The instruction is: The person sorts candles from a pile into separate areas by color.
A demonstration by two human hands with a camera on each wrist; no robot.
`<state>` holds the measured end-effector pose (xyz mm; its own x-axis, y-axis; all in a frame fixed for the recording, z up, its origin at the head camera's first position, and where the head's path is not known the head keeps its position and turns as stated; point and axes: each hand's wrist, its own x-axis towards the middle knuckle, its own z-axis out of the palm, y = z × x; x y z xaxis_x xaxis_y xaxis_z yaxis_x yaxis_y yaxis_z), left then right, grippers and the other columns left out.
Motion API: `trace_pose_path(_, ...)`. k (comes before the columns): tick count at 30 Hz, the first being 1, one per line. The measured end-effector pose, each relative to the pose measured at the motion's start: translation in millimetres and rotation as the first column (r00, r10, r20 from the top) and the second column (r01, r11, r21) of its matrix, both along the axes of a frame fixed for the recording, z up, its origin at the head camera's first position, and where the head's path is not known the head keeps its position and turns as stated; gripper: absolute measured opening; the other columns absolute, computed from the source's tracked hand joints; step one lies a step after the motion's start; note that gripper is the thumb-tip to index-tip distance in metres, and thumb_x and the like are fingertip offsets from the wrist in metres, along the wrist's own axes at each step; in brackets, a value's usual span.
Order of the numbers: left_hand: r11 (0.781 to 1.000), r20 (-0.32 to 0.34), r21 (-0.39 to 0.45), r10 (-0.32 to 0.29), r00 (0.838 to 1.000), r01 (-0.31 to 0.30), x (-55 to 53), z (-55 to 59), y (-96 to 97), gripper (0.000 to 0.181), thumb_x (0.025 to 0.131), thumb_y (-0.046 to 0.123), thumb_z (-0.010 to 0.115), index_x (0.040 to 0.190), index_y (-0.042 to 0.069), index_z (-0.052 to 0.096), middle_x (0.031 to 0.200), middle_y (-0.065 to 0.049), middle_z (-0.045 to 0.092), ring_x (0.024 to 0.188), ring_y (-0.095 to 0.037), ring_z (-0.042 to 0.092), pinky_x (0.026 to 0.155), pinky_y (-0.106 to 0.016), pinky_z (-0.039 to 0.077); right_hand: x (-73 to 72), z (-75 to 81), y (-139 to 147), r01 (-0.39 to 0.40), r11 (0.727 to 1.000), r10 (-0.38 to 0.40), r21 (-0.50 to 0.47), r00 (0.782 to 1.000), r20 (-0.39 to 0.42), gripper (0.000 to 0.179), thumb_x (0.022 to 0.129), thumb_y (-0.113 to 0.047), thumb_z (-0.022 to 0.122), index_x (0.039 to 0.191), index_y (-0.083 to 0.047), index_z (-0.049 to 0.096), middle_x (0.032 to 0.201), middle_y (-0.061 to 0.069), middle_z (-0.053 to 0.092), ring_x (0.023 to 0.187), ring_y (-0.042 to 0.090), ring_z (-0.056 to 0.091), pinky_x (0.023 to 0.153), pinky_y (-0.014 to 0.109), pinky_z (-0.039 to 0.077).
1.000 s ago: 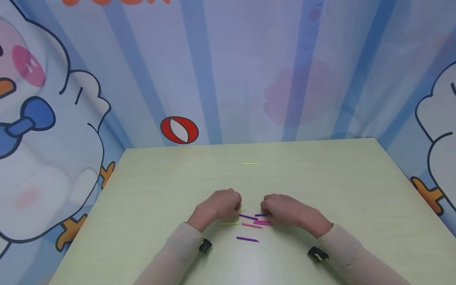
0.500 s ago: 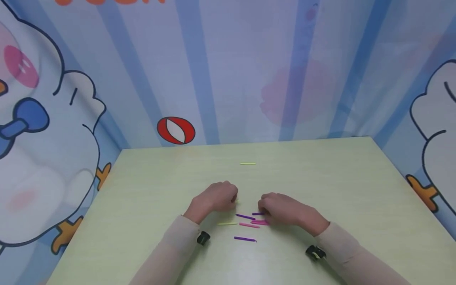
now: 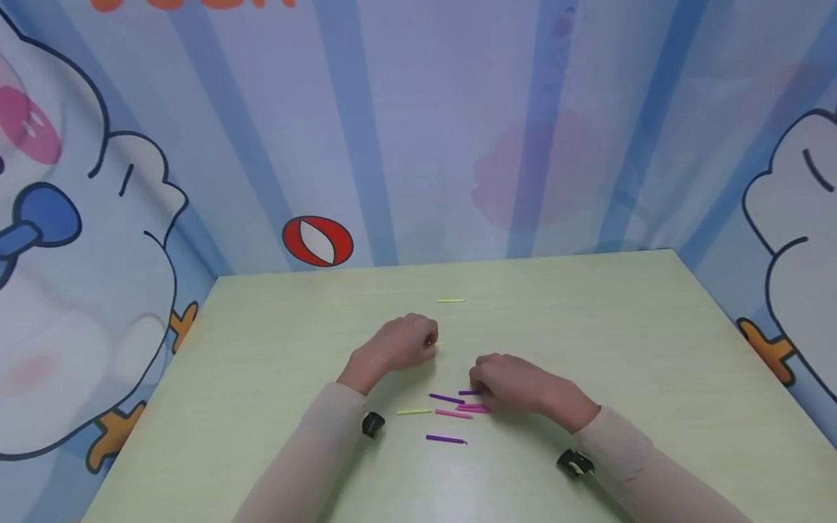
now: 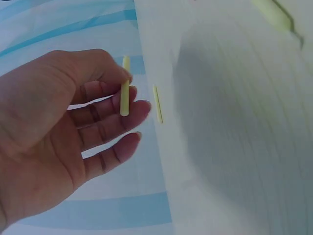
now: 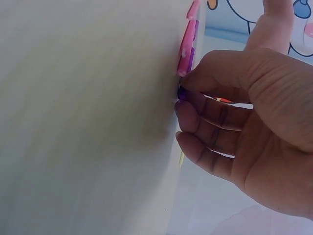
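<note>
My left hand (image 3: 400,343) is raised over the table, pinching a thin yellow candle (image 4: 125,100) between thumb and fingers. Beyond it on the table lies another yellow candle (image 3: 450,301). Low over the small pile, my right hand (image 3: 516,383) pinches the end of a purple candle (image 5: 182,93) between thumb and fingertips. Pink candles (image 3: 472,408) lie right beside those fingertips, partly covered by the hand in the head view. Close by are another purple candle (image 3: 447,398) and a separate pink candle (image 3: 453,414).
A third yellow candle (image 3: 415,412) lies left of the pile, and a purple candle (image 3: 447,439) with a wick lies nearer the front. The pale table (image 3: 588,312) meets a blue striped cartoon backdrop (image 3: 445,145) at its back and sides.
My left hand has moved away from the pile toward the back of the table, carrying the yellow candle. The right hand stays at the pile with the purple candle.
</note>
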<state>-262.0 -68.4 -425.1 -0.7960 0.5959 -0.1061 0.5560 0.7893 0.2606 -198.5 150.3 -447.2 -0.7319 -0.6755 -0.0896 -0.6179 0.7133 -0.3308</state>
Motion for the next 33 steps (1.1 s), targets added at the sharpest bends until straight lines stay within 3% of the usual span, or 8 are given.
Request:
trace_pose_path(6,0.999,-0.024,0.039,0.004,1.0,-0.003,-14.5,-3.1,3.2,0.014,0.096,0.012,0.062,0.106,0.008,0.071,0.098,-0.003,0.066,0.084,-0.015,0.058,0.079,-0.03,0.051,0.7,0.2,1,0.0,1.0,0.0,-0.004,1.0,0.006,0.012,0.086,-0.004,0.07,0.081,-0.014,0.065,0.074,-0.008,0.049,0.067,0.011,0.046,0.065,0.026,0.043)
trace_pose_path(12,0.999,-0.024,0.052,0.012,1.0,-0.011,-26.0,-5.3,7.0,0.013,0.097,0.012,0.062,0.106,0.008,0.07,0.098,-0.003,0.066,0.083,-0.015,0.057,0.078,-0.03,0.051,0.2,-2.2,3,-0.012,1.0,0.012,-0.016,1.0,-0.011,0.013,0.086,-0.004,0.07,0.079,-0.014,0.065,0.073,-0.008,0.048,0.065,0.01,0.045,0.063,0.025,0.042)
trace_pose_path(33,0.999,-0.067,0.025,0.038,0.997,-0.036,-44.1,-18.9,14.0,0.012,0.098,0.011,0.061,0.103,0.009,0.072,0.096,-0.003,0.066,0.086,-0.017,0.058,0.08,-0.034,0.052,0.1,-1.6,5,-0.014,1.0,0.014,-0.021,1.0,-0.019,0.01,0.086,-0.002,0.069,0.082,-0.011,0.068,0.075,-0.005,0.053,0.067,0.009,0.047,0.066,0.025,0.045)
